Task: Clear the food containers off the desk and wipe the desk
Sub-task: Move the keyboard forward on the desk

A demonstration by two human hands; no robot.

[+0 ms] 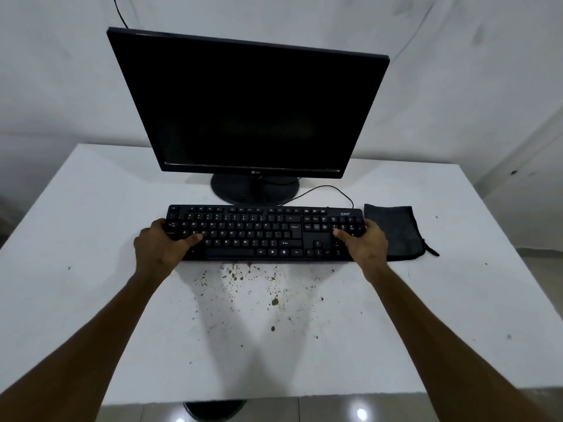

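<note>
- A white desk [91,239] fills the lower view, and no food containers are visible on it.
- Brown crumbs and specks [243,284] are scattered on the desk surface just in front of the keyboard, between the person's two forearms.
- A black keyboard [253,233] lies across the middle of the desk; small white writing at its top right corner reads roughly "N-TECH".
- The left hand [161,242] is clasped around the keyboard's left end, thumb resting on the keys.
- The right hand [365,242] is clasped around the keyboard's right end, thumb on the number pad.
- A dark grey cloth [396,229], folded, lies flat on the desk just right of the keyboard, beside the right hand and not gripped.
- A black monitor [249,105] with a dark screen stands behind the keyboard on a round base; its lower bezel reads "LG".
- A thin black cable [329,188] curves across the desk behind the keyboard.
</note>
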